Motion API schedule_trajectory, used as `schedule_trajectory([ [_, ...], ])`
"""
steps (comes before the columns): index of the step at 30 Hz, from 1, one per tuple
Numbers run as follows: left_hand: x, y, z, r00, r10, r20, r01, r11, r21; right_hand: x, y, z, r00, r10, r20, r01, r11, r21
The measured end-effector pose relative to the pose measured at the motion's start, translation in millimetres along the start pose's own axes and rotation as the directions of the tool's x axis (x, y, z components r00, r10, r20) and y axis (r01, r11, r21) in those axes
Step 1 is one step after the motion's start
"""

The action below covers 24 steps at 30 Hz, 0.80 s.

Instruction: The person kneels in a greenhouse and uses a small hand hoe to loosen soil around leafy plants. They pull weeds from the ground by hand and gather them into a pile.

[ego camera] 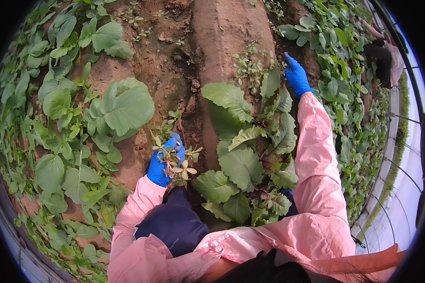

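My left hand (164, 161), in a blue glove, is closed around a bunch of small-leaved weeds (180, 169) with pinkish stems. Stretched forward on the right, my right hand (296, 76) wears a matching glove and is held low at the side of the soil ridge. Its fingertips are beside a patch of low weeds (249, 65) with small rounded leaves; whether they touch any stem cannot be made out. Between my arms grow broad-leaved green plants (241, 164), a few with reddish leaves among them. My right fingers are partly hidden by the hand itself.
A bare soil ridge (230, 21) runs away from me, with a furrow (177, 63) on its left. Dense leafy crops stand at left (56, 102) and right (340, 88). Another person (384, 58) is bent over at the far right, near the greenhouse's plastic wall (405, 177).
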<state>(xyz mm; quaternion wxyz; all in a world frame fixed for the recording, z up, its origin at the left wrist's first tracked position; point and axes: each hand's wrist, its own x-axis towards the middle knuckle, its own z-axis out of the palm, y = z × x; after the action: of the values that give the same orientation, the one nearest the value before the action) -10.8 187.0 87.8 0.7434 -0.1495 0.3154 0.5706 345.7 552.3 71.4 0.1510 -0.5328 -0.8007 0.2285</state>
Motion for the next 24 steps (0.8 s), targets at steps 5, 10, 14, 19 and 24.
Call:
schedule_trajectory([
  [5, -0.8, -0.1, -0.9, 1.0, 0.006, -0.015, -0.006, 1.0, -0.001, 6.8, 17.7, 17.5, 0.906, 0.282, 0.315, -0.207, 0.945, -0.252],
  [10, 2.0, -3.2, -0.2, 0.999, -0.023, -0.029, 0.023, 1.0, 0.001, 6.0, 37.5, 9.7, 0.837, 0.378, 0.396, -0.394, 0.918, -0.044],
  [14, 3.0, -4.0, 1.9, 0.998, -0.031, -0.052, 0.033, 0.999, 0.035, 7.2, 47.5, 10.2, 0.937, 0.226, 0.264, -0.188, 0.968, -0.164],
  [19, 3.0, -3.1, 3.2, 1.0, -0.007, -0.03, 0.008, 1.0, 0.03, 6.5, 28.7, 6.5, 0.927, 0.293, 0.235, -0.26, 0.952, -0.164],
  [24, 3.0, -3.3, 0.4, 0.998, -0.01, -0.063, 0.012, 1.0, 0.027, 11.5, 35.6, 8.4, 0.945, 0.229, 0.234, -0.176, 0.958, -0.226],
])
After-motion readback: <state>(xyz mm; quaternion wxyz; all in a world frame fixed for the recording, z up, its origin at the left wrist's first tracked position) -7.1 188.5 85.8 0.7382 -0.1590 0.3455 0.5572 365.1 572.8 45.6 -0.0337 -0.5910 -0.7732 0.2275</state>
